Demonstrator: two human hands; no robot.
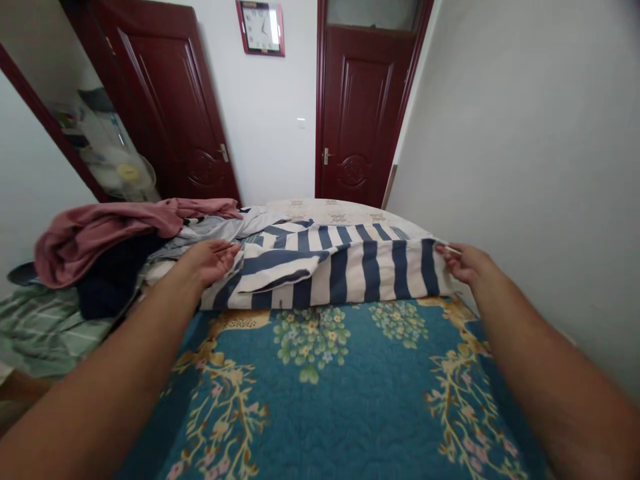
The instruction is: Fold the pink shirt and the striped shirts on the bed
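A navy-and-white striped shirt (371, 270) lies across the far part of a teal floral quilted cover (360, 393), with one short sleeve folded over its front. My right hand (465, 262) pinches the shirt's right end, lifting that edge slightly. At the other end, my left hand (213, 262) has its fingers closed on the striped cloth by the sleeve; the exact grip is partly hidden. Between the two hands the fabric is stretched fairly straight.
A heap of clothes stands on the left: a pink garment (113, 230), dark navy cloth (113, 283) and green checked cloth (45, 327). A patterned round surface (340, 210) extends behind the shirt. Beyond are dark red doors (357, 107), a wall clock (263, 28) and a fan (127, 173).
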